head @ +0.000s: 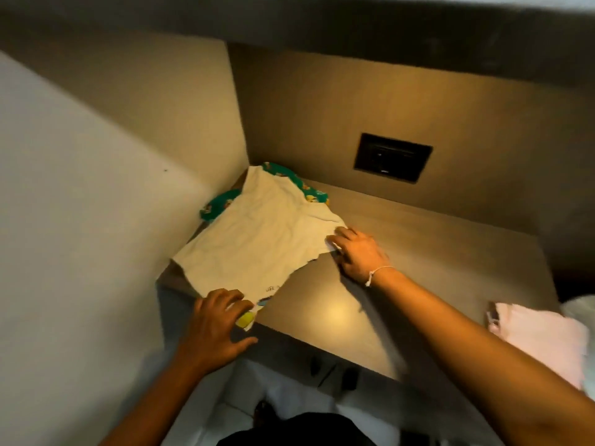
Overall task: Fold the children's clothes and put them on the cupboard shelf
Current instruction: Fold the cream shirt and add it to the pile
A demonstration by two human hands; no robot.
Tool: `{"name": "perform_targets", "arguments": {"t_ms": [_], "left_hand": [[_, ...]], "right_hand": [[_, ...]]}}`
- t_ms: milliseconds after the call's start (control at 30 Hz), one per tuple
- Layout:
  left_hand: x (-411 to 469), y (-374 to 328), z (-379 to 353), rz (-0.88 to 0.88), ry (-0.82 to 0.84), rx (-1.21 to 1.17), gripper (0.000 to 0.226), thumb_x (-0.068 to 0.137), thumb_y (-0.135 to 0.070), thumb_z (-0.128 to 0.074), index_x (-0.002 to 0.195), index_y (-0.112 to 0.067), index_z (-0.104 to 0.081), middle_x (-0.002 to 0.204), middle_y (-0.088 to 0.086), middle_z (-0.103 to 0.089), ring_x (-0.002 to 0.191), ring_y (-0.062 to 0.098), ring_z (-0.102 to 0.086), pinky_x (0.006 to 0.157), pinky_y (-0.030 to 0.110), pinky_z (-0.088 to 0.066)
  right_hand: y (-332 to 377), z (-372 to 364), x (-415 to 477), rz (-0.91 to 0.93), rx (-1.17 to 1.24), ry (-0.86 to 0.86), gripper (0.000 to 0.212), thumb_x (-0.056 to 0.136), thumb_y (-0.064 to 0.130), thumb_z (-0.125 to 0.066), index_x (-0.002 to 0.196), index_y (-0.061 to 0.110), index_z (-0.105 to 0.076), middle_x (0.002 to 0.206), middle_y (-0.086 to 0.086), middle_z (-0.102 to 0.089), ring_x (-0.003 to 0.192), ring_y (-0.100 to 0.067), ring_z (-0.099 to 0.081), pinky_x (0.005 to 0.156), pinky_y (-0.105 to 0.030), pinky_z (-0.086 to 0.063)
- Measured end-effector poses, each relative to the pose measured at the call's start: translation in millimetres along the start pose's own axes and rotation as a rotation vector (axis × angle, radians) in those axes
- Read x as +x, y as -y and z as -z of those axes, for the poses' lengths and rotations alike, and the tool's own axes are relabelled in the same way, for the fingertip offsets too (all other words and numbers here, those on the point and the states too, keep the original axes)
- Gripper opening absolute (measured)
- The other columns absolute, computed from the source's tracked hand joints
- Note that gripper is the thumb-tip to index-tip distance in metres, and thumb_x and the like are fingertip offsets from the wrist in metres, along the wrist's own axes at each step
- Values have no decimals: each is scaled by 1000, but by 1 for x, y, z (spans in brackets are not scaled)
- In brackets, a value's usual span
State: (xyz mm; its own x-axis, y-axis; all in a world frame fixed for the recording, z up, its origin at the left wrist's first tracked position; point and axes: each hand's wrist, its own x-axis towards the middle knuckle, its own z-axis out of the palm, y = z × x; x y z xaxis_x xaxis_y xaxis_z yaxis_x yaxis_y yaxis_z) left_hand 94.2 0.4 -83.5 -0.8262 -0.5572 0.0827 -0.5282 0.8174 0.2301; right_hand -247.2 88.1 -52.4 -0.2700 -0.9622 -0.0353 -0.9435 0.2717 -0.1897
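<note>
A cream child's shirt (257,239) lies spread on the brown cupboard shelf (418,252), against the left wall. A green patterned garment (309,188) shows from under its far edge. My left hand (215,326) rests on the shirt's near corner at the shelf's front edge, fingers spread. Over at the shirt's right corner, my right hand (357,255) pinches the cloth between its fingers. A folded pale pink garment (544,336) lies at the shelf's right front.
A dark wall socket (392,157) sits in the back panel above the shelf. A white wall (64,220) closes the left side. An upper board (322,24) overhangs the shelf. White floor tiles (289,391) show below the shelf's front edge.
</note>
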Motion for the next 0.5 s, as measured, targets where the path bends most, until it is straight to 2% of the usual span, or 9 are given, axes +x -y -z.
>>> {"name": "perform_targets", "arguments": {"t_ms": [100,200,267,333,367,433,500], "left_hand": [[-8,10,-3,-47,-31,-10,50,74,-44,-69,121,-27,-58,128,-2,-59,118,21,-55,86,39,-50],[-2,11,1,-40,-144,-141,29,84,-31,-56,109,-22,-69,114,-2,-69,106,18,-63,81,36,-55],[5,9,8,44,-218,-270,29,86,-31,-52,103,-20,-72,102,-1,-72,93,18,-67,75,35,-57],[13,6,21,186,-284,-426,24,89,-36,-53,102,-24,-69,95,-1,-71,85,13,-66,68,33,-56],[17,5,30,240,-335,-493,17,91,-36,-57,101,-26,-66,94,-2,-69,83,8,-65,65,26,-55],[30,2,55,290,-471,-570,7,94,-22,-62,101,-24,-61,95,0,-66,84,7,-63,62,11,-50],[45,-4,91,300,-601,-615,14,95,-10,-60,99,-23,-58,96,0,-65,86,10,-64,61,6,-49]], "right_hand": [[-2,-7,18,-3,16,-63,25,91,29,-56,116,28,-63,123,1,-62,115,-24,-52,94,-41,-46],[-5,-10,23,-41,-7,-131,15,92,27,-58,105,28,-65,113,3,-65,106,-21,-53,86,-38,-49],[-4,-12,23,-63,37,-182,11,94,28,-55,102,28,-64,107,2,-66,100,-20,-53,82,-37,-48],[3,-6,22,-123,201,-262,8,96,29,-52,97,26,-59,96,0,-63,89,-20,-52,76,-36,-46],[7,0,22,-135,278,-308,7,97,29,-50,95,25,-55,92,1,-60,85,-20,-51,72,-36,-45],[17,20,23,-106,394,-425,8,98,31,-47,94,25,-51,88,2,-56,81,-20,-52,67,-34,-43],[25,48,21,-43,487,-587,9,98,27,-50,96,22,-56,88,1,-61,79,-19,-56,67,-36,-45]]}}
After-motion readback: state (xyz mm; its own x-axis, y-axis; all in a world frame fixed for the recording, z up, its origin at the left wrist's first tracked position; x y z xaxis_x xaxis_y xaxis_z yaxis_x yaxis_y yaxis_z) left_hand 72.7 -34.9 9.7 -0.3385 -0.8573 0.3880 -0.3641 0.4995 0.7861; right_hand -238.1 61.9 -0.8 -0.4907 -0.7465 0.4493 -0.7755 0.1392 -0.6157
